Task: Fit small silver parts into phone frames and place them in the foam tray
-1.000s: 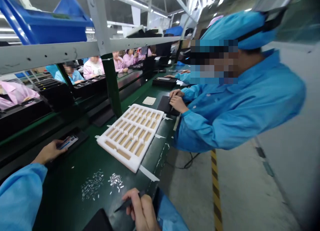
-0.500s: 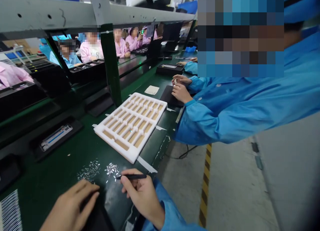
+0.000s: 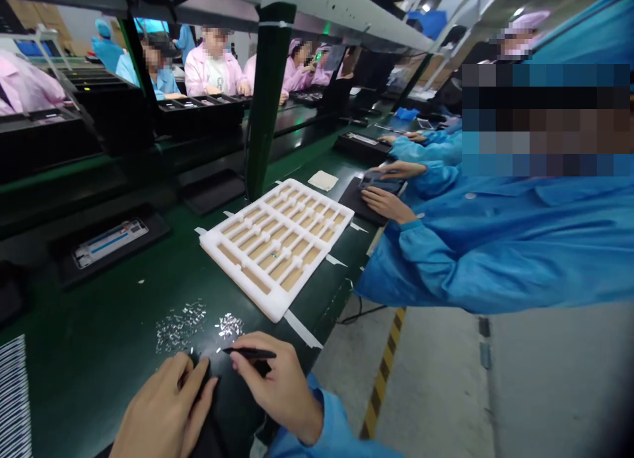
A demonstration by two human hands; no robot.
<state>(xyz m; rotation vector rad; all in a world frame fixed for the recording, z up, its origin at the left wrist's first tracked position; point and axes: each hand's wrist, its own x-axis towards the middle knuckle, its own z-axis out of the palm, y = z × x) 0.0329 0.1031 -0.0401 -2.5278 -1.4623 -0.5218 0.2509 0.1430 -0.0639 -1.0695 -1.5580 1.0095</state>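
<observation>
Pinching slim black tweezers [image 3: 252,353] between thumb and fingers, the right hand [image 3: 280,386] keeps a narrow, pen-like grip, the tips aimed at the loose silver parts [image 3: 181,327] that lie on the green belt [image 3: 84,352], just off the near corner of the white foam tray [image 3: 270,305]. Whether the tips hold a part is too small to tell. Below that corner, the left hand [image 3: 163,408] curls over a dark object [image 3: 211,425]; how firmly it holds cannot be told. The parts look tiny, light and hard, likely to skid or scatter at a nudge, so they seem best taken singly by the slim body with the tweezer tips. The tray looks light and soft, best lifted by its outer rim. Beyond the tray, a co-worker's hands [image 3: 389,203] rest on a black pad [image 3: 354,200].
</observation>
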